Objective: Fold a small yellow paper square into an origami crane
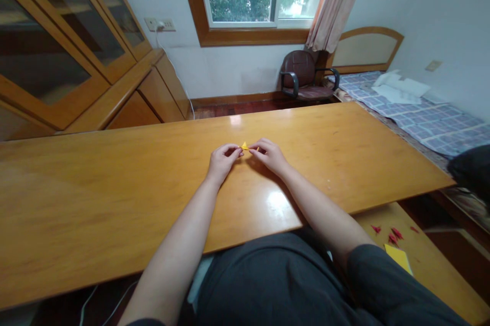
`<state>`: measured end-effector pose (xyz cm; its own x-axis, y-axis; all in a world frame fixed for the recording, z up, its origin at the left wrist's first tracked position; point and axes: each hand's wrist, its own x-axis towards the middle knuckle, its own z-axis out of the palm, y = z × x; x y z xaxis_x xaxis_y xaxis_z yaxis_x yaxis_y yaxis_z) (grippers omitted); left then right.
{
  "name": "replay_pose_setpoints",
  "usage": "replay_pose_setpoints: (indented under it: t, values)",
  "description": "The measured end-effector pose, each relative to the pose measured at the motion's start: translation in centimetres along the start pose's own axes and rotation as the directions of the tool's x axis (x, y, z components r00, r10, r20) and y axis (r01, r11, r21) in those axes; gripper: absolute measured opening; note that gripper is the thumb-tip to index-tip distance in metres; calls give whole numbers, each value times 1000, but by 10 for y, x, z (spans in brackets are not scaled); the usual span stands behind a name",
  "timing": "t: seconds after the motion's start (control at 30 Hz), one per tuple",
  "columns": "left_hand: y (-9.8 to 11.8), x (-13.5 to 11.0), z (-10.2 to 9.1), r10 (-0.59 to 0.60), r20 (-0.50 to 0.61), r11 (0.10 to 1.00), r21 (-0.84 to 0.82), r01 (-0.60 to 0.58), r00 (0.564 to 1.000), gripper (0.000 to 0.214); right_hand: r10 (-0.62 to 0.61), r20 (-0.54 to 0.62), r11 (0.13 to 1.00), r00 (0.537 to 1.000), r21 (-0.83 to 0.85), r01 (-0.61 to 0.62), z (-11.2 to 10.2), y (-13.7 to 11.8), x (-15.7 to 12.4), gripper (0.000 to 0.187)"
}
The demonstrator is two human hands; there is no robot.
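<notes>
A small folded piece of yellow paper (245, 147) sits between my two hands, just above the middle of a long wooden table (115, 188). My left hand (222, 160) pinches its left end with curled fingers. My right hand (270, 154) pinches the right end, fingers bent over it. Most of the paper is hidden by my fingertips, and only a small pointed tip shows between the hands.
A lower wooden surface (432, 259) at the right holds a yellow paper sheet (398, 257) and several small red folded papers (392, 235). A dark office chair (304, 76) stands under the window, a bed (421, 111) at the right, wooden cabinets (76, 60) at the left.
</notes>
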<state>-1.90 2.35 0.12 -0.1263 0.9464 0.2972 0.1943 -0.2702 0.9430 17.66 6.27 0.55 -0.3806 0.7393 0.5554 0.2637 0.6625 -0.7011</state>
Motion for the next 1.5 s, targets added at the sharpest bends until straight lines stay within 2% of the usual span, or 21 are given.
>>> replay_pose_setpoints:
  t: [0.13,0.47,0.8,1.1,1.33,1.5]
  values:
    - [2,0,0,-28,-5,998,-60,28,1000,30,57,-21,997,998,54,-56,1,-1,1,18]
    - [0,1,1,-52,27,992,-109,55,998,33,170,33,976,985,134,-173,1,-3,2,19]
    - [3,1,4,-83,38,978,-187,88,996,35,7,-34,1000,999,2,-7,5,-4,-1,14]
    - [5,1,4,-59,39,988,-141,64,997,36,1,-15,1000,1000,-23,-1,4,-5,0,15]
    - [4,-1,3,-44,45,992,-112,49,998,30,44,-27,999,999,23,-43,5,-4,0,16]
    - [2,0,3,-54,46,992,-111,59,997,30,30,-24,999,999,36,-29,5,-3,-1,14]
